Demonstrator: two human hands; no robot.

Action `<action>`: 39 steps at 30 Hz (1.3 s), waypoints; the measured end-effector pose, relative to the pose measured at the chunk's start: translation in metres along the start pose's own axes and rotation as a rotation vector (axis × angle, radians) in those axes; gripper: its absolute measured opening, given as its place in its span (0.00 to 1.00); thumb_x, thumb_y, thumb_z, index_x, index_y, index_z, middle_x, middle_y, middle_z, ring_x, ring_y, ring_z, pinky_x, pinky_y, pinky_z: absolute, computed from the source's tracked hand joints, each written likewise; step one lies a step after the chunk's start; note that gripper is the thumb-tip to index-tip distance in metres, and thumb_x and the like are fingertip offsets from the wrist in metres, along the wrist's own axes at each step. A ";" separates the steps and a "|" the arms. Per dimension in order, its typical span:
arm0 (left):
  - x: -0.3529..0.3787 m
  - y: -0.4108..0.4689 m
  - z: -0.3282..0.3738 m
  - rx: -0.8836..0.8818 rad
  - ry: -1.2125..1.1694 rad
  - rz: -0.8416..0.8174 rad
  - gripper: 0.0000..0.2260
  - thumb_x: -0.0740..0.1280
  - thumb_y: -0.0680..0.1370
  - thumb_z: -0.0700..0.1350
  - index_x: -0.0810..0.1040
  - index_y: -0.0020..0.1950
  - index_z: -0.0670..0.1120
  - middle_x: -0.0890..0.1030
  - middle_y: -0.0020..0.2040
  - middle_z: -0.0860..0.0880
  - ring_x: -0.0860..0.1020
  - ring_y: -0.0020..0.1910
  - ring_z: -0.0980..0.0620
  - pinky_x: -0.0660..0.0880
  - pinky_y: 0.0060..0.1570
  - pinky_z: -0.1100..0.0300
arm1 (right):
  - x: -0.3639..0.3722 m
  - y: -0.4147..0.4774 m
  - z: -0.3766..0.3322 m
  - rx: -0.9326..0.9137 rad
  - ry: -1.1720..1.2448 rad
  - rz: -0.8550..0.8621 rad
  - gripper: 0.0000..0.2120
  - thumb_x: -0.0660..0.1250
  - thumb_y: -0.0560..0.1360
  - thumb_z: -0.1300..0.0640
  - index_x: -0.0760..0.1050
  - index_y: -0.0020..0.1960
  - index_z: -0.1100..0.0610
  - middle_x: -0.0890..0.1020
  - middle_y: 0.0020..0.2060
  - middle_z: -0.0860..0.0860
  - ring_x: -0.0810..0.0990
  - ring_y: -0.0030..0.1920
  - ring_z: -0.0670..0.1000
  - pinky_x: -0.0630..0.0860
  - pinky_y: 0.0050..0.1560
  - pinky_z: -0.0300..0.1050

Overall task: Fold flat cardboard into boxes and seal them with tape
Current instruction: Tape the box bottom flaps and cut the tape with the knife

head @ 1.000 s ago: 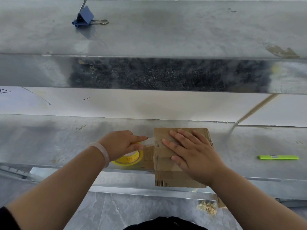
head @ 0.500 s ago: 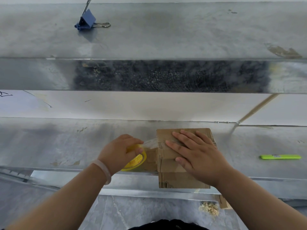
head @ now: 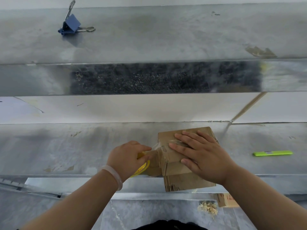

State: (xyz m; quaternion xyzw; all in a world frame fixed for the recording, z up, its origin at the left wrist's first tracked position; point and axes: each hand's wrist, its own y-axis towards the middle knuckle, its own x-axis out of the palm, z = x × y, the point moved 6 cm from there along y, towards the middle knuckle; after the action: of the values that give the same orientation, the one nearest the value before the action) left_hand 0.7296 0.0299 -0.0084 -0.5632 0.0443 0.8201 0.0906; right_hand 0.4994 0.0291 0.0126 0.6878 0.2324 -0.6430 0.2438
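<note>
The cardboard box (head: 172,170) stands at the near edge of the metal counter (head: 69,146). Compared with a second ago it is turned a little, so its near left corner now points more toward the person.

The right grip (head: 203,157) lies flat on the box top, fingers straight and spread, holding nothing and only pressing down. Earlier those fingers pointed away and left. Now they reach more squarely left across the top, over the shiny taped seam.

The left grip (head: 127,156) is just left of the box, its fingers curled round the yellow tape roll (head: 141,169). A second ago the roll lay nearly flat left of the box with its yellow ring open to view. Now it is tipped up and drawn in against the box's left side, and only a sliver of yellow shows under the palm. A clear tape strip (head: 155,146) runs taut from the roll up to the box's top left edge, shorter than before. A pale bracelet (head: 114,176) sits on that wrist.

A slim green tool (head: 272,153) lies on the counter well to the right of the box, as before. A blue binder clip (head: 71,24) sits far beyond the box to its left, on the higher shelf (head: 166,35), unmoved. On the floor, nearer than the box and a little to its right, lie pale shavings (head: 207,208) and a cardboard scrap (head: 227,200).
</note>
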 end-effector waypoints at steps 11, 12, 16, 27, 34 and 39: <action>0.014 0.022 0.048 0.113 0.011 0.085 0.10 0.63 0.78 0.54 0.84 0.50 0.55 0.77 0.48 0.58 0.78 0.42 0.56 0.75 0.38 0.61 | -0.006 -0.010 0.042 0.030 -0.081 0.082 0.24 0.48 0.81 0.38 0.63 0.75 0.40 0.69 0.73 0.46 0.64 0.75 0.52 0.57 0.72 0.65; 0.014 0.025 0.051 0.114 0.015 0.085 0.10 0.63 0.78 0.53 0.84 0.49 0.55 0.77 0.48 0.59 0.77 0.41 0.57 0.74 0.38 0.62 | -0.008 -0.019 0.048 0.063 -0.068 0.130 0.24 0.49 0.81 0.38 0.64 0.74 0.42 0.69 0.73 0.47 0.65 0.74 0.53 0.59 0.72 0.65; 0.019 0.032 0.059 0.115 -0.008 0.079 0.16 0.59 0.76 0.58 0.84 0.45 0.54 0.76 0.44 0.59 0.76 0.37 0.57 0.73 0.32 0.61 | -0.006 -0.083 0.105 0.448 0.126 0.438 0.25 0.56 0.81 0.44 0.67 0.74 0.53 0.71 0.71 0.53 0.69 0.71 0.55 0.64 0.72 0.58; 0.017 0.031 0.056 0.000 -0.065 0.067 0.02 0.71 0.74 0.50 0.84 0.42 0.55 0.76 0.43 0.57 0.77 0.37 0.52 0.74 0.35 0.58 | 0.055 -0.162 0.236 1.014 0.028 -0.185 0.19 0.57 0.78 0.59 0.71 0.67 0.49 0.74 0.65 0.49 0.69 0.67 0.53 0.66 0.66 0.46; 0.016 0.031 0.056 -0.035 -0.101 0.070 0.04 0.69 0.74 0.52 0.84 0.42 0.56 0.76 0.43 0.59 0.75 0.39 0.54 0.70 0.37 0.60 | 0.051 -0.165 0.213 1.115 0.203 0.032 0.10 0.57 0.81 0.50 0.72 0.58 0.53 0.79 0.52 0.53 0.77 0.51 0.58 0.74 0.49 0.51; 0.019 0.031 0.054 -0.023 -0.103 0.045 0.04 0.70 0.75 0.50 0.84 0.45 0.56 0.76 0.44 0.58 0.74 0.41 0.56 0.67 0.37 0.63 | 0.028 -0.139 0.164 1.128 0.870 0.398 0.10 0.55 0.83 0.58 0.75 0.55 0.56 0.81 0.38 0.52 0.73 0.33 0.50 0.69 0.36 0.47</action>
State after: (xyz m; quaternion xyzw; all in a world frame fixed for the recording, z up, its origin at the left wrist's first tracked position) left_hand 0.6678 0.0110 -0.0077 -0.5201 0.0429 0.8503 0.0681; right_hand 0.2867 0.0331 -0.0295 0.9305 -0.1868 -0.2778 -0.1490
